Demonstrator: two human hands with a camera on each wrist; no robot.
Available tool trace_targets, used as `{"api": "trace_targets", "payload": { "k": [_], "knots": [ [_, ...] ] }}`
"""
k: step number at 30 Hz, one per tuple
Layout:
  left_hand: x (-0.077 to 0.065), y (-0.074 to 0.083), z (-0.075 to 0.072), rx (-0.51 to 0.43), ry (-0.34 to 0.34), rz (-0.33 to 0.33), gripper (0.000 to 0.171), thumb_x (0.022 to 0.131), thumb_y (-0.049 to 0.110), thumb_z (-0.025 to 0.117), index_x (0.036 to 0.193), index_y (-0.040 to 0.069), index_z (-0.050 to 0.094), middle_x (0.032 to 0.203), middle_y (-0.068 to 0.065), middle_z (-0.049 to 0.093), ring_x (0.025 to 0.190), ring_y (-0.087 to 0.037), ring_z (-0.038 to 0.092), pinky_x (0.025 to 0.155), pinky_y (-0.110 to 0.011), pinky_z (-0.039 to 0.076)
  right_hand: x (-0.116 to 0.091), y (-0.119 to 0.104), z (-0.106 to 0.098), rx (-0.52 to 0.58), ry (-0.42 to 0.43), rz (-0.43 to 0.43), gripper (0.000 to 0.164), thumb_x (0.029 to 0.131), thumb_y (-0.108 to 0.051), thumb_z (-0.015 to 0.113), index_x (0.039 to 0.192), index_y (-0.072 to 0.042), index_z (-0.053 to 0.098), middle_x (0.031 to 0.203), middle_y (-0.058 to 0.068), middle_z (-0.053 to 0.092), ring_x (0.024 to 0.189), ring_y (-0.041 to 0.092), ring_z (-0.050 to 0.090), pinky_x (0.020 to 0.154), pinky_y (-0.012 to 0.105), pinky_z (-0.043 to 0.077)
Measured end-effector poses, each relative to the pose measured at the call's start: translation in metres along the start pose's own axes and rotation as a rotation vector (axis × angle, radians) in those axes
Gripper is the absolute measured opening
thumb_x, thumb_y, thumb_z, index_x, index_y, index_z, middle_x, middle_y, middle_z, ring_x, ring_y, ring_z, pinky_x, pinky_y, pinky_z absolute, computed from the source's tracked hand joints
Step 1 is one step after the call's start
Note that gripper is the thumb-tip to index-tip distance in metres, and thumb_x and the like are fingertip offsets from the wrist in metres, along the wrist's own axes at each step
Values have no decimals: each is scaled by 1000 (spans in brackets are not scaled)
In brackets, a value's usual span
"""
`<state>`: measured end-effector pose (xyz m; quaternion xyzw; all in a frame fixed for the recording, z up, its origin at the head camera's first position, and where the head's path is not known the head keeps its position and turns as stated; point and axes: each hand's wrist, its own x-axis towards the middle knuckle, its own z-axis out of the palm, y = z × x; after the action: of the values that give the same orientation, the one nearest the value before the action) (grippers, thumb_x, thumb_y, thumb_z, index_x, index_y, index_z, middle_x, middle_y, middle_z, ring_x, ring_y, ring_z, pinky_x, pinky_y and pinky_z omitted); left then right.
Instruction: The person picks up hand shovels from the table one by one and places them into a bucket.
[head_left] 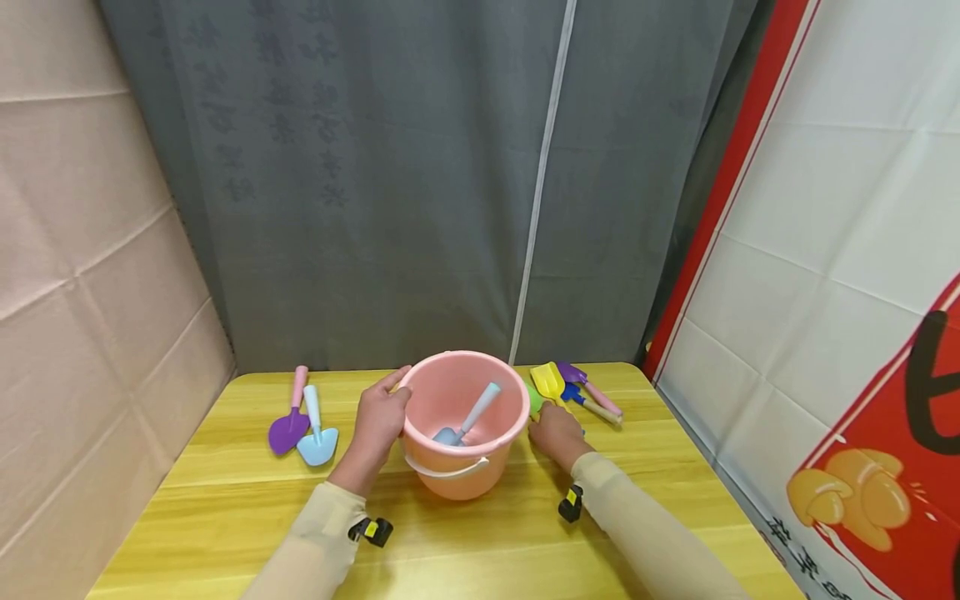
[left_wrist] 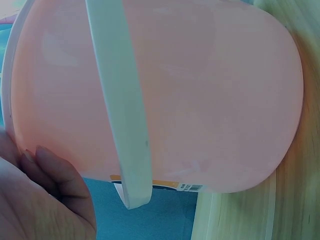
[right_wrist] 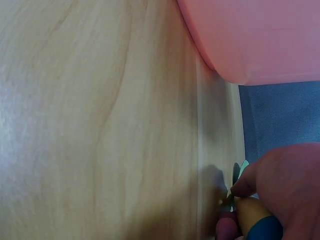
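Observation:
A pink bucket (head_left: 457, 479) with a white handle (left_wrist: 122, 100) stands upright on the table. My left hand (head_left: 381, 417) holds its rim at the left side, with curled fingers (left_wrist: 60, 175) showing in the left wrist view. Inside the bucket leans a blue toy shovel (head_left: 480, 408). To the right of the bucket, my right hand (head_left: 558, 433) reaches down to a green toy shovel (head_left: 534, 400), touching the pile there. A yellow toy shovel (head_left: 547, 379) lies just beyond it. My right fingertips are partly hidden, so their hold is unclear.
A purple shovel (head_left: 287, 432) and a light blue shovel (head_left: 317, 447) lie at the table's left. At the right lie another purple shovel (head_left: 573, 373) with a pink handle and a blue rake-like tool (head_left: 573, 392). A grey curtain (head_left: 375, 208) hangs behind the wooden table (head_left: 450, 558).

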<state>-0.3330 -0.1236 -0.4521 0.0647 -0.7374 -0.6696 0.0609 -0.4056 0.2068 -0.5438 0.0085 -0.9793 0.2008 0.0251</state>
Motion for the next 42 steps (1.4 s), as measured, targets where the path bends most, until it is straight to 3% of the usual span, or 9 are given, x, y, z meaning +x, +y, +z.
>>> {"api": "trace_targets", "payload": {
  "k": [4, 11, 20, 25, 30, 36, 42],
  "knots": [
    [0, 0, 1, 1, -3, -5, 49, 112, 23, 58, 160, 21, 62, 140, -19, 71, 51, -15, 48, 54, -25, 48, -1, 1, 0, 14, -17, 12, 35, 102, -26, 70, 117, 5, 67, 98, 15, 70, 90, 36, 71, 82, 56, 60],
    [0, -1, 1, 2, 3, -7, 48, 111, 24, 58, 159, 23, 63, 118, -22, 75, 50, -15, 48, 53, -25, 47, 1, 3, 0, 23, -9, 11, 40, 102, -30, 71, 118, 6, 67, 102, 19, 72, 96, 39, 73, 84, 58, 60],
    [1, -1, 0, 8, 4, -2, 48, 111, 24, 58, 159, 24, 63, 112, -24, 75, 50, -14, 48, 53, -25, 48, 4, 6, 0, 58, -28, 14, 41, 103, -36, 71, 114, 3, 70, 99, 15, 72, 97, 36, 73, 85, 55, 60],
    [1, -1, 1, 14, 7, -4, 47, 111, 24, 59, 158, 24, 64, 105, -26, 71, 50, -15, 49, 54, -25, 48, 16, 22, 7, 190, -23, -64, 36, 101, -37, 72, 94, -1, 70, 85, 12, 66, 79, 30, 65, 75, 48, 56],
    [1, 0, 0, 15, 3, -7, 48, 111, 25, 58, 160, 24, 62, 100, -24, 70, 50, -15, 49, 54, -26, 48, 34, 43, 21, 257, -18, -131, 37, 98, -34, 71, 73, -11, 57, 70, 7, 52, 63, 26, 53, 60, 40, 44],
    [1, 0, 0, 19, 0, -11, 48, 112, 25, 58, 159, 25, 62, 100, -24, 71, 50, -15, 48, 54, -26, 48, 13, 21, -5, 294, -55, -14, 36, 96, -29, 72, 69, -11, 57, 67, 5, 54, 59, 23, 55, 55, 34, 42],
    [-1, 0, -1, 21, 2, -12, 48, 112, 24, 58, 160, 23, 62, 103, -24, 72, 51, -15, 48, 54, -26, 48, 3, 11, -14, 313, -40, -4, 41, 99, -26, 71, 65, -15, 50, 61, -4, 43, 54, 13, 43, 52, 26, 34]
  ]
}}
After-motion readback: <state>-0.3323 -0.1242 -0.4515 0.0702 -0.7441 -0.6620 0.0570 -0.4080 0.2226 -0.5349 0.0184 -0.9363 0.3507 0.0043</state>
